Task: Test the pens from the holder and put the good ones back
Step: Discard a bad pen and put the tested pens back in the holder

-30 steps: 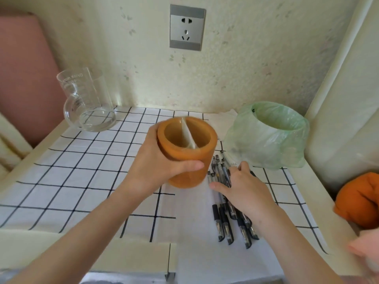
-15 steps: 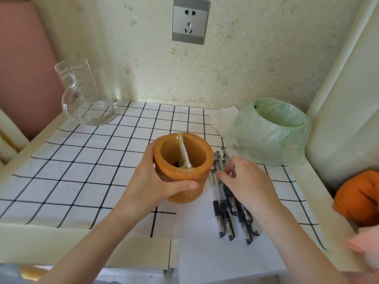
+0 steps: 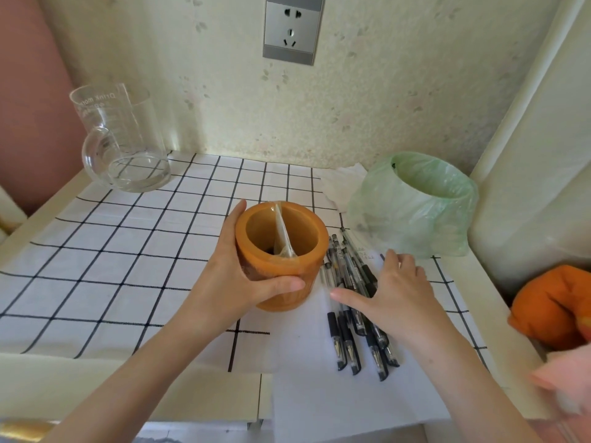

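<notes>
An orange round pen holder (image 3: 281, 273) stands on the checked cloth, with a clear divider across its inside and no pens visible in it. My left hand (image 3: 236, 282) is wrapped around its left side and front. Several clear pens with black grips (image 3: 347, 340) lie side by side on a white sheet of paper (image 3: 307, 378) just right of the holder, tips toward me. My right hand (image 3: 393, 292) rests flat on top of the pens with fingers spread, covering their middles.
A glass measuring jug (image 3: 124, 145) stands at the back left. A bin lined with a green bag (image 3: 419, 206) stands at the back right, with crumpled tissue beside it. An orange cloth (image 3: 553, 308) lies off the table's right edge. The wall carries a socket (image 3: 292, 28).
My left hand has lowered the holder from the air onto the cloth beside the pens. My right hand has stayed on the pens, its fingers spreading flatter.
</notes>
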`<action>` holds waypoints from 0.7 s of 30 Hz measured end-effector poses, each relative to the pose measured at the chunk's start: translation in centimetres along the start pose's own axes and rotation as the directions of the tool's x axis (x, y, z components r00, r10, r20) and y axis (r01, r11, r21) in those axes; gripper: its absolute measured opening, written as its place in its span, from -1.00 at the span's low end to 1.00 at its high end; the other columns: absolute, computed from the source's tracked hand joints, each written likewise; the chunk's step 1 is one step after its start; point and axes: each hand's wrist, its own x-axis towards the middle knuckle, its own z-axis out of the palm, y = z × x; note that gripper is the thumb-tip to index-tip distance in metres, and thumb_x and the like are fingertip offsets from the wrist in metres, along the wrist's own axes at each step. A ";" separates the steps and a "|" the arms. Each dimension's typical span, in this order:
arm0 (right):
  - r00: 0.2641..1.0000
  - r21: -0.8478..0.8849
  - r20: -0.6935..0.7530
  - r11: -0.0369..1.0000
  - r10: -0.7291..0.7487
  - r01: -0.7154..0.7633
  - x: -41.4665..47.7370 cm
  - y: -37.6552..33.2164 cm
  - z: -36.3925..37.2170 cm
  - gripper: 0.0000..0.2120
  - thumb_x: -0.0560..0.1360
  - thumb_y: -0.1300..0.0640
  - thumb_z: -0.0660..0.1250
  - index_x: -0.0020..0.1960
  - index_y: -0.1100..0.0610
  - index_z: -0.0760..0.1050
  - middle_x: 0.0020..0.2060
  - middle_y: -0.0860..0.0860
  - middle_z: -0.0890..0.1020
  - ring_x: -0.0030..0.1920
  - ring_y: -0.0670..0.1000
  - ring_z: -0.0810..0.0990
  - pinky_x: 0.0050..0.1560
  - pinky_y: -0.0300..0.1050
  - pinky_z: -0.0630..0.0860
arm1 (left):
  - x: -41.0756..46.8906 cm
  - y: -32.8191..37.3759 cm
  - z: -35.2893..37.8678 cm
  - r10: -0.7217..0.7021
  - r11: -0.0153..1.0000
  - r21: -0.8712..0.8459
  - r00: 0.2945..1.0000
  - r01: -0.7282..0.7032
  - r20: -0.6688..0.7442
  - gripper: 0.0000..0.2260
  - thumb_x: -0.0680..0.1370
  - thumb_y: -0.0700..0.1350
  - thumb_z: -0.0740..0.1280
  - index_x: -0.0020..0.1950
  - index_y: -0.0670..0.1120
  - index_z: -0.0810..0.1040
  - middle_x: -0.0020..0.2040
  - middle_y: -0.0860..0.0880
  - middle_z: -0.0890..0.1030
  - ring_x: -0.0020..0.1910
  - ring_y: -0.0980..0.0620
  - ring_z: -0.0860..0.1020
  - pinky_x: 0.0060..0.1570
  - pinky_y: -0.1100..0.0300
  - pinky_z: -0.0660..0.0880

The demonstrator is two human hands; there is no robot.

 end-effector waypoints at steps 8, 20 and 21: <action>0.995 -0.028 0.102 1.000 -0.003 0.006 0.3 -0.8 0.5 0.08 0.30 -0.48 0.24 0.48 0.27 0.02 0.37 0.18 0.22 0.37 0.17 0.18 0.32 -0.02 0.23 | 0.0 -0.1 0.1 0.001 1.000 -0.023 1.000 -0.001 0.007 0.13 0.09 0.04 0.53 0.50 0.14 -0.08 0.23 0.29 0.35 0.14 0.40 0.38 -0.03 0.46 0.38; 0.982 0.113 0.186 0.993 0.012 -0.034 1.2 -0.8 0.3 -0.18 0.32 -0.23 0.38 0.36 0.18 0.14 0.23 0.11 0.20 0.28 0.13 0.20 0.21 -0.04 0.27 | 0.0 -0.1 0.1 0.012 0.999 -0.036 1.000 -0.013 -0.012 0.16 0.08 0.11 0.61 0.49 0.18 -0.04 0.19 0.37 0.36 0.08 0.49 0.39 -0.07 0.50 0.35; 0.982 0.116 0.187 0.993 0.005 -0.028 1.2 -0.9 0.4 -0.21 0.33 -0.21 0.37 0.35 0.18 0.14 0.21 0.11 0.21 0.26 0.13 0.21 0.20 -0.05 0.28 | 0.0 -0.2 0.1 0.012 0.999 -0.033 1.000 -0.012 -0.011 0.17 0.06 0.16 0.61 0.49 0.19 -0.04 0.18 0.39 0.36 0.08 0.52 0.39 -0.07 0.52 0.35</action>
